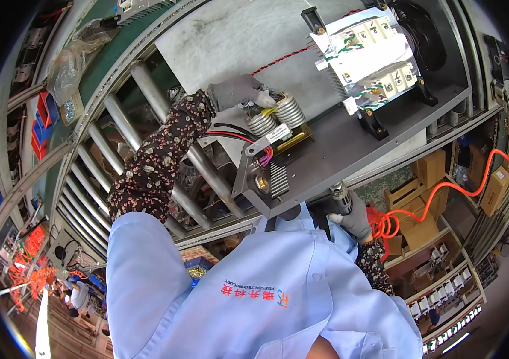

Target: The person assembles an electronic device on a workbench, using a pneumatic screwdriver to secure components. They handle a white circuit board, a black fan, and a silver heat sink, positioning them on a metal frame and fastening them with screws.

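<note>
Over on the left, the steel rollers of a conveyor run side by side inside their curved-looking frame. Past them I can see a crumpled clear plastic bag, with small red bins and blue bins clustered near it. Down in the far corner hangs a tangle of orange hoses, and a person in a light top is near there, too small to make out well. Across on the right are brown cardboard boxes, another carton sitting tilted, and, lower, a rack carrying a row of white parts.
</note>
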`<state>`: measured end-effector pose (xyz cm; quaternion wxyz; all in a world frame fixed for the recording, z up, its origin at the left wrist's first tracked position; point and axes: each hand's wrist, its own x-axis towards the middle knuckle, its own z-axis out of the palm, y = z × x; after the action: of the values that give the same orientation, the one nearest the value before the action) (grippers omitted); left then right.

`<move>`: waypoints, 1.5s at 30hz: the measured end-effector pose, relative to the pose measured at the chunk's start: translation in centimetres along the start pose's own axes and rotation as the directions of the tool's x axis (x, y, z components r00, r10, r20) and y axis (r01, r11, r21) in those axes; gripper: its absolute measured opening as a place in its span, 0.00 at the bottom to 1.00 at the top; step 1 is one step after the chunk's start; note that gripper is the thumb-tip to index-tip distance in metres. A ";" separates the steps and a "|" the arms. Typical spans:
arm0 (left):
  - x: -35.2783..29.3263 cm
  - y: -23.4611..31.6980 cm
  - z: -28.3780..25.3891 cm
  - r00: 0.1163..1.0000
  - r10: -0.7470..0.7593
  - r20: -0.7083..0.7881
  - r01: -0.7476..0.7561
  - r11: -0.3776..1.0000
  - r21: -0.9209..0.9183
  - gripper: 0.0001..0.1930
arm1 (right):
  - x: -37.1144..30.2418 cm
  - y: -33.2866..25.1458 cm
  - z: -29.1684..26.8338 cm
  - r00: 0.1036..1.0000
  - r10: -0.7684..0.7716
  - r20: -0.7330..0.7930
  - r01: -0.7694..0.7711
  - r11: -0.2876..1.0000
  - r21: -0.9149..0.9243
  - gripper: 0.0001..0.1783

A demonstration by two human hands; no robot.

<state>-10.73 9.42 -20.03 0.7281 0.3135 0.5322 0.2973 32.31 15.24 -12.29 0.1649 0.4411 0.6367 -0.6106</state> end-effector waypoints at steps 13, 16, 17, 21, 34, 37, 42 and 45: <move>0.3 1.5 0.6 0.999 -0.048 0.022 0.046 0.995 0.086 0.23 | 0.2 -0.7 0.5 0.998 -0.033 -0.052 0.032 0.999 -0.024 0.41; -0.1 2.8 1.4 0.994 -0.101 -0.046 0.104 0.992 0.068 0.20 | 0.2 -0.7 1.0 0.994 -0.026 -0.105 0.020 0.998 -0.058 0.40; -0.1 2.7 1.4 0.995 -0.096 -0.021 0.097 0.994 0.052 0.20 | 0.3 -0.5 1.1 0.993 -0.040 -0.110 0.036 0.998 -0.043 0.40; -0.1 2.8 2.3 0.999 0.013 -0.033 -0.012 0.999 0.035 0.21 | 0.7 0.0 1.7 0.986 -0.071 -0.150 0.066 0.997 -0.038 0.40; -10.4 6.7 9.5 0.329 0.248 -0.911 0.274 0.899 0.343 0.12 | 1.5 0.9 2.3 0.975 -0.052 -0.215 0.028 0.994 -0.110 0.37; -14.6 3.2 16.4 0.095 -0.027 -0.995 0.036 0.999 -0.023 0.14 | 1.7 0.7 2.3 0.970 -0.088 -0.225 0.060 0.990 -0.126 0.37; -9.7 -3.8 27.8 0.495 -0.076 -0.866 0.048 0.997 -0.060 0.10 | 2.1 0.8 2.3 0.973 -0.108 -0.205 0.109 0.994 -0.007 0.36; -3.2 -5.2 28.1 0.580 0.160 -0.799 -0.017 0.983 0.184 0.12 | 2.0 0.3 2.2 0.973 -0.106 -0.206 0.107 0.994 -0.008 0.36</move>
<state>16.00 -0.26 -15.49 0.3630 0.2257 0.8103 0.4008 30.76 13.89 -14.39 0.0645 0.4672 0.6722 -0.5707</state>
